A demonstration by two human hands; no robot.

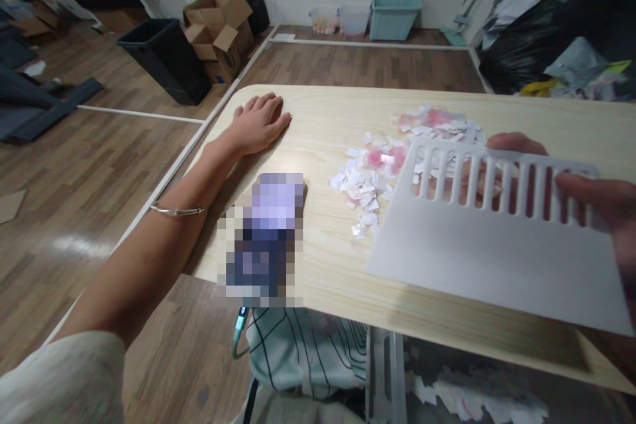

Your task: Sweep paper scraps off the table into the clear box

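My left hand (260,120) lies palm down near the table's far left corner, fingers stretched out, holding nothing. At the right, my right hand (609,202) grips a white slotted plastic panel (491,252), thumb on the near face and fingers behind it, partly visible through the slots. The panel is tilted above the table (325,271). Behind it and to its left lies a loose pile of small white paper pieces (365,189), with some pink pieces (385,158) among them. The panel hides part of this pile. Between my hands rests a pixelated phone-like device (271,232).
Below the table's near edge, a grey open container (387,377) holds more white scraps (477,394). A cable (239,328) hangs by the device. Beyond stand a black bin (169,59), cardboard boxes (218,33), a teal tub (395,16) and black bags (536,33).
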